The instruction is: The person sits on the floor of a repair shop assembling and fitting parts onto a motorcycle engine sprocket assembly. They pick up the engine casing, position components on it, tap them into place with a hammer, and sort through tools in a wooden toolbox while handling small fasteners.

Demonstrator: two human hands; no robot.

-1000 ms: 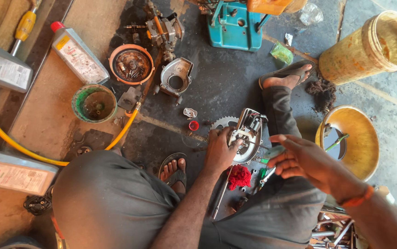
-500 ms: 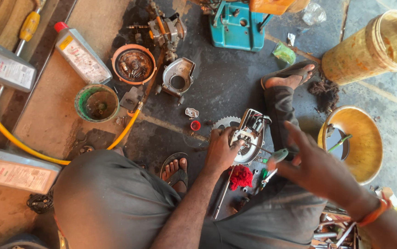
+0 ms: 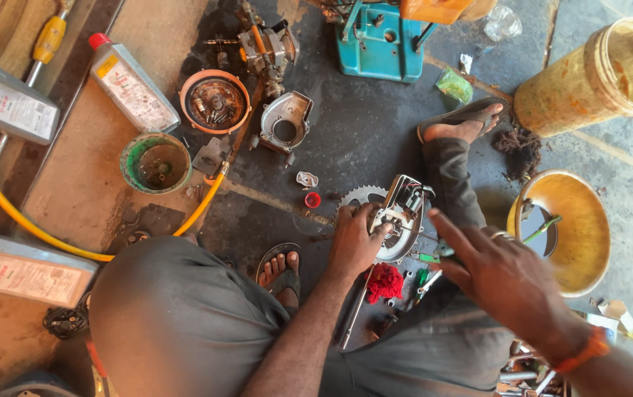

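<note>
I sit on the ground with a grey metal engine part (image 3: 403,213) between my legs, resting against a toothed sprocket (image 3: 353,197). My left hand (image 3: 355,241) grips the part's lower left edge. Just to the right of the part, my right hand (image 3: 504,279) hovers with fingers spread and nothing in it, the index finger pointing up and left. A green-handled tool (image 3: 427,258) lies under its fingertips. A red rag (image 3: 384,282) lies below the part.
A yellow bowl (image 3: 581,257) holding a tool sits at right, a tall yellow bucket (image 3: 588,81) behind it. Ahead lie a metal cover (image 3: 285,125), an orange dish of parts (image 3: 215,101), a green tub (image 3: 156,163), oil cans (image 3: 129,82), a yellow hose (image 3: 22,220) and a teal machine (image 3: 379,44).
My right hand has drifted slightly down and closer to the engine part, fingers still spread. My left hand stays on the part.
</note>
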